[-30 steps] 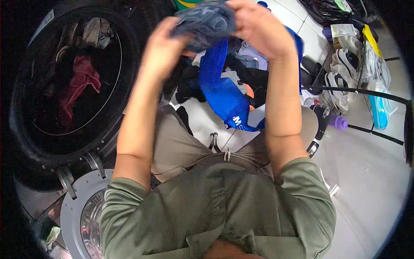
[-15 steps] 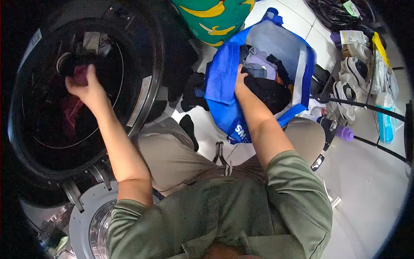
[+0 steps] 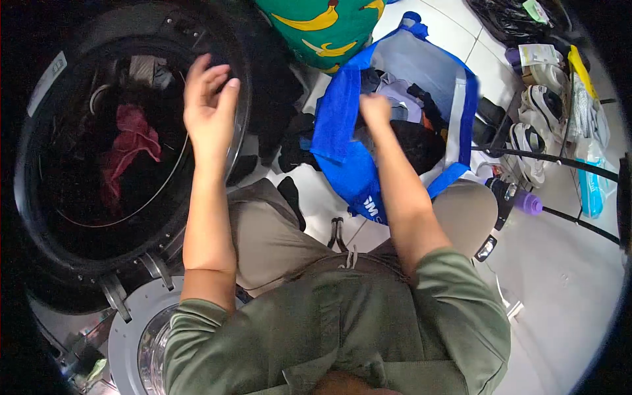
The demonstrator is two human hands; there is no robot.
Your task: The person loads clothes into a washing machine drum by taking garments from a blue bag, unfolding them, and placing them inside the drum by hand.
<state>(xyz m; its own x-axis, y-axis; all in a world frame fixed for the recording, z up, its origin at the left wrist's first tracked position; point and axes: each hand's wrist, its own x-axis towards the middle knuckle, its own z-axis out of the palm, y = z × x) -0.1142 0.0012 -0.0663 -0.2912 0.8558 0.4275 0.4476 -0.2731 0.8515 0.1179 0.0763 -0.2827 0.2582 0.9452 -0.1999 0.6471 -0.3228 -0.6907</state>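
Observation:
My left hand is raised at the near rim of the washing machine drum, its fingers loosely curled and apart with nothing in them. Inside the dark drum lie a crumpled dark-red cloth and a grey striped cloth. My right hand is closed at the left rim of a blue shopping bag; its fingertips are hidden, and it appears to grip that edge. Black, grey and lavender clothes fill the bag.
A green bag with yellow bananas stands behind. Dark clothes and a black sock lie on the white floor. To the right, a wire rack holds shoes. The round machine door hangs open at lower left.
My left hand has let go of the dark-red cloth and moved right, out to the drum's rim. The cloth now lies in the drum. My right hand has shifted slightly up at the bag.

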